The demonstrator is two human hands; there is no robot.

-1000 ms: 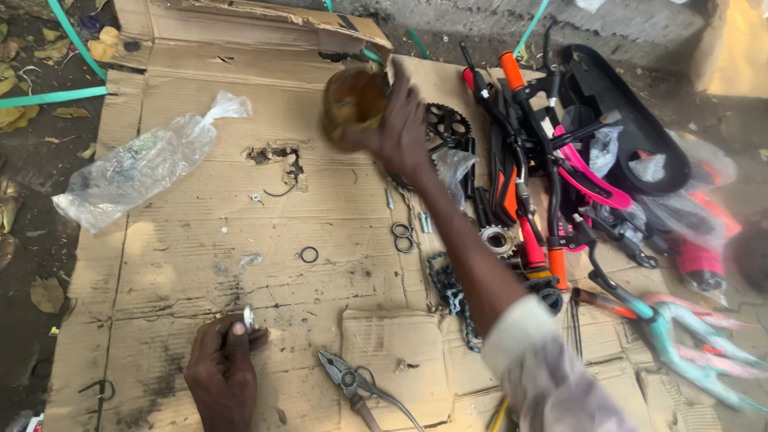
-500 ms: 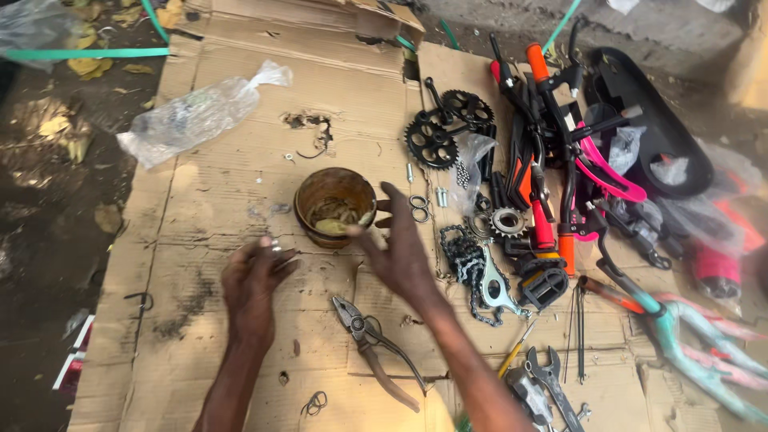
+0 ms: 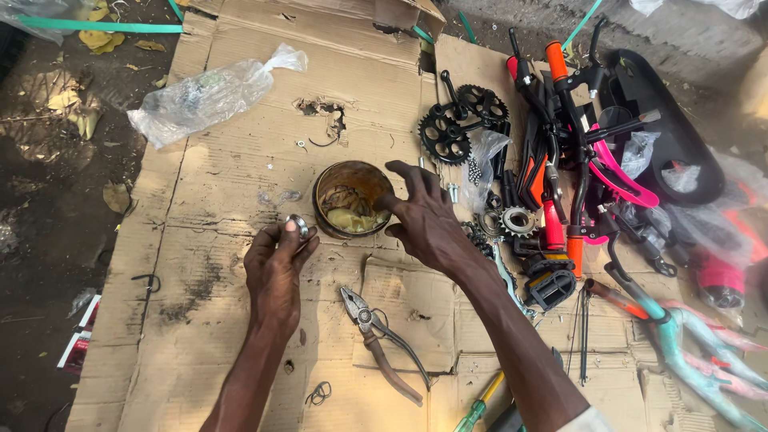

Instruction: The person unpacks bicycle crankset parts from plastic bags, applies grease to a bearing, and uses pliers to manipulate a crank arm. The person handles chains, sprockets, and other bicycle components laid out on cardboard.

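A round rusty tin [image 3: 353, 198] with yellowish grease in it stands on flattened cardboard [image 3: 224, 168]. My right hand [image 3: 424, 220] rests at the tin's right rim, one finger reaching over the rim toward the grease. My left hand [image 3: 276, 264] sits just left of the tin and pinches a small round metal ring [image 3: 298, 226] between its fingertips. Pliers [image 3: 376, 336] with brown handles lie on the cardboard below the hands.
A clear plastic bag [image 3: 208, 96] lies at the upper left. Black chainrings [image 3: 460, 120], a small sprocket [image 3: 517, 221], a pedal [image 3: 550, 288] and bike frame parts [image 3: 584, 144] crowd the right. A screwdriver [image 3: 480, 404] lies at the bottom. Bare ground borders the left.
The tin was carried from the far side down to the middle of the cardboard. My right hand now reaches into it, and my left hand has come up beside it with the ring.
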